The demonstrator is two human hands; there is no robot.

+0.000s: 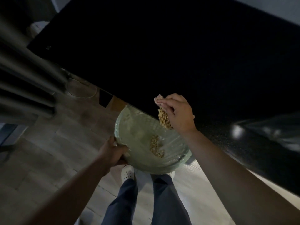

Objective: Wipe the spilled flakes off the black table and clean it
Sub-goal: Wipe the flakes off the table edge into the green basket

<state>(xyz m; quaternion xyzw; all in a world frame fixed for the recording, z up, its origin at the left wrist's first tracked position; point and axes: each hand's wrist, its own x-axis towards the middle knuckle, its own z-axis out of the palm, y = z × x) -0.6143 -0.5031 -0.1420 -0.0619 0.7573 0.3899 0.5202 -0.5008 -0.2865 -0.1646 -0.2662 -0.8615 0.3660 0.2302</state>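
Observation:
The black table point(162, 54) fills the upper frame. At its near edge my right hand point(180, 113) presses a pale cloth point(158, 99) against a heap of tan flakes point(164, 118) that hangs over the edge. My left hand point(113, 153) grips the rim of a clear greenish glass bowl point(134, 132), held just below the table edge under the heap. A small pile of flakes point(156, 146) lies inside the bowl. Fine crumbs point(217, 135) speckle the tabletop to the right of my wrist.
A dark shiny object point(267, 132) lies on the table at the right. Grey curtain folds point(24, 78) hang at the left. A white cord point(84, 95) lies on the wooden floor. My legs and white shoes point(128, 173) stand below the bowl.

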